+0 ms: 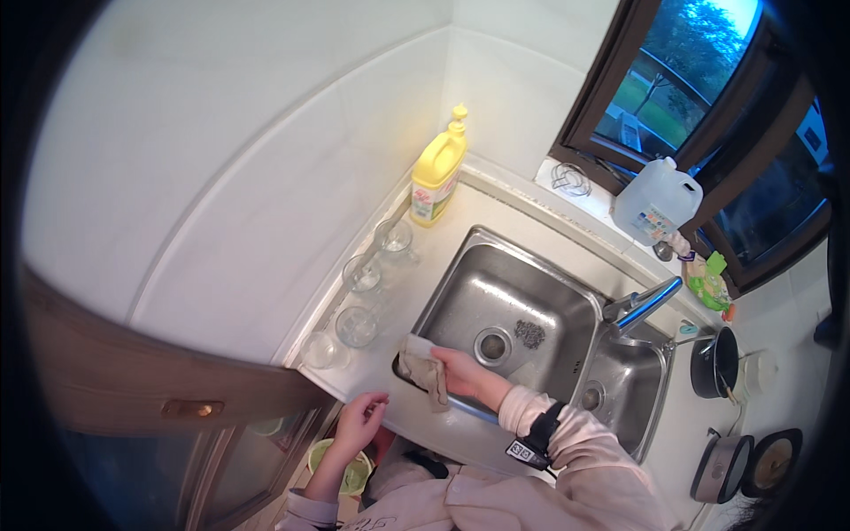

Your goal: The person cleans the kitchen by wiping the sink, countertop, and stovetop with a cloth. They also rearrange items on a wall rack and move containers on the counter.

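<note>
My right hand [462, 370] grips a pale, crumpled dishcloth [423, 370] at the near left corner of the large steel sink basin [496, 274]. The cloth hangs over the rim onto the counter. My left hand [359, 421] is at the counter's front edge, fingers loosely bent and a little apart, with nothing seen in it. Beyond it, several clear glass mugs stand in a row along the wall; the nearest are a short glass [320, 351] and a glass mug [356, 327].
A yellow detergent jug [437, 173] stands in the back corner. Right of the basin are a chrome faucet [645, 305] and a smaller basin [627, 380]. A clear plastic jug [657, 202] sits on the windowsill. Pots [714, 363] line the right side; a green bucket [356, 474] is below.
</note>
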`<control>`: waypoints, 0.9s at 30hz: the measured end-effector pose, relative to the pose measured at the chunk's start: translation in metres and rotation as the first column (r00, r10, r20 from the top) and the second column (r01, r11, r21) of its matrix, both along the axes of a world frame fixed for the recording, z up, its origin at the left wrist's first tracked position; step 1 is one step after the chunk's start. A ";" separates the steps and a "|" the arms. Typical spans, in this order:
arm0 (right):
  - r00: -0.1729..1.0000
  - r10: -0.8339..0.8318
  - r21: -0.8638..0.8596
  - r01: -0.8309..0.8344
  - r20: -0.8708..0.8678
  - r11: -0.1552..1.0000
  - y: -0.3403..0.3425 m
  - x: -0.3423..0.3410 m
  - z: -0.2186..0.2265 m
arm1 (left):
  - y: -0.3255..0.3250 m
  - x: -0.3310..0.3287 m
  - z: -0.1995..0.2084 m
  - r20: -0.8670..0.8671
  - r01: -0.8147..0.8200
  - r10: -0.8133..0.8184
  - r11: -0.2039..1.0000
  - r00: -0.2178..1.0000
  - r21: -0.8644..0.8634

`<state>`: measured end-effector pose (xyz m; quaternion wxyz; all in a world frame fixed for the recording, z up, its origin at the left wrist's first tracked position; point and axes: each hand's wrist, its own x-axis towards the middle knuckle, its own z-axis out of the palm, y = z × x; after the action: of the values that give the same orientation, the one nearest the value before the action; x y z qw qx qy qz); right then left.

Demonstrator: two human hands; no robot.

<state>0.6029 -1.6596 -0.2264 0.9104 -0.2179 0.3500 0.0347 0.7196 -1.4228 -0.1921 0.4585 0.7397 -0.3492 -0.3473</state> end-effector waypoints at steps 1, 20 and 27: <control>0.994 -0.109 0.107 0.109 -0.001 0.988 -0.013 -0.013 0.007 | -0.003 -0.002 0.001 -0.025 -0.005 0.005 1.000 1.000 0.002; 0.216 -0.941 -0.727 -0.685 -0.262 0.046 -0.289 -0.183 -0.025 | -0.233 0.002 0.182 0.504 0.561 -0.476 0.828 0.721 -0.020; 0.237 -0.911 -0.672 -0.738 -0.337 0.057 -0.312 -0.157 -0.033 | -0.276 0.049 0.194 0.534 0.409 -0.308 0.909 0.787 -0.078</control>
<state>0.4461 -1.9720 -0.2592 0.0055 -0.6450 0.7402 -0.1899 0.7683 -1.6990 0.0014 0.3430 0.6776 -0.6237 -0.1850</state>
